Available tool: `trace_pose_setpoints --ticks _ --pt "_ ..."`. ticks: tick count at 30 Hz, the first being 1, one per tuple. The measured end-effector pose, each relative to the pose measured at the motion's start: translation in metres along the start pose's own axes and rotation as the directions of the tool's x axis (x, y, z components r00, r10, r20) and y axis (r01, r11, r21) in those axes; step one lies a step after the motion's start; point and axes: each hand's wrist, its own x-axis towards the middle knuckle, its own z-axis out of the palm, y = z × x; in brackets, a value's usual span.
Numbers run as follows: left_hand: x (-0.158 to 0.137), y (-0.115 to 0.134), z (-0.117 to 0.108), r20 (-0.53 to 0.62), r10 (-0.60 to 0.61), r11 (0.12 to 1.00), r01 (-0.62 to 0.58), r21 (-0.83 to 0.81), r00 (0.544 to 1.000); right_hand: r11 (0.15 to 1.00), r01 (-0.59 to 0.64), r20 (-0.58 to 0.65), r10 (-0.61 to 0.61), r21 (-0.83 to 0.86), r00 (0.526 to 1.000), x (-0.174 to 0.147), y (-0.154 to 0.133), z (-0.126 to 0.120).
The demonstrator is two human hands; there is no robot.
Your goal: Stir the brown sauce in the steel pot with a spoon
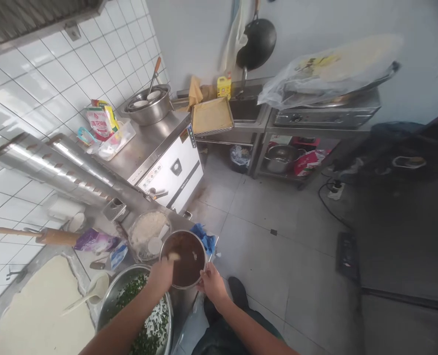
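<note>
Currently mid-scoop: left hand (162, 276) closed on a spoon handle (173, 256), dipping into the pot of brown sauce (185, 259) just ahead of it. Right hand (212, 283) gripping the pot rim, steadying. Bowl of chopped greens (145, 320) under the left forearm, no sauce visible on it yet. Rolled dough sheet (37, 310) far left on the worktop (93, 259), bare, unfilled. Likely early stage.

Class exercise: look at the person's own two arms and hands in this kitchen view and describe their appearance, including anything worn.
Both forearms are bare, with no sleeves in view. The left hand and right hand wear no gloves; no watch, ring or bracelet is visible. The fingers are too small in the picture to show further detail.
</note>
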Motion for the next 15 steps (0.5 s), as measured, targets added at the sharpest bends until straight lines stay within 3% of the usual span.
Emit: trace_pose_setpoints --ticks 2,4,6,8,9,11,13,15 --pt "-0.01 0.0 0.012 0.08 0.125 0.991 -0.128 0.027 0.989 1.0 0.014 0.017 -0.014 0.002 1.0 0.001 -0.001 -0.001" --pt "-0.004 0.008 0.015 0.091 0.31 0.946 -0.317 0.07 0.946 1.0 0.018 0.027 -0.017 -0.007 0.999 0.002 -0.003 -0.003" --pt "0.017 0.013 0.001 0.038 0.494 0.857 -0.493 0.149 0.869 1.0 0.015 0.036 -0.014 -0.021 0.999 0.003 -0.005 -0.006" --pt "0.045 0.009 -0.022 0.001 0.594 0.783 -0.578 0.23 0.804 0.999 0.01 0.056 -0.008 -0.03 0.998 0.003 -0.007 -0.009" --pt "0.056 0.002 -0.033 -0.004 0.598 0.776 -0.577 0.252 0.802 0.999 0.007 0.067 -0.005 -0.032 0.998 0.003 -0.008 -0.011" --pt "0.068 -0.015 -0.045 -0.024 0.497 0.846 -0.478 0.236 0.868 1.0 0.001 0.079 0.001 -0.023 0.997 0.002 -0.007 -0.012" --pt "0.06 -0.025 -0.04 -0.058 0.289 0.948 -0.277 0.158 0.956 1.0 -0.001 0.07 0.002 -0.004 0.998 0.002 -0.003 -0.01" --pt "0.04 -0.021 -0.023 -0.066 0.109 0.991 -0.103 0.086 0.992 1.0 0.008 0.049 -0.009 0.02 0.999 0.002 0.001 -0.006"
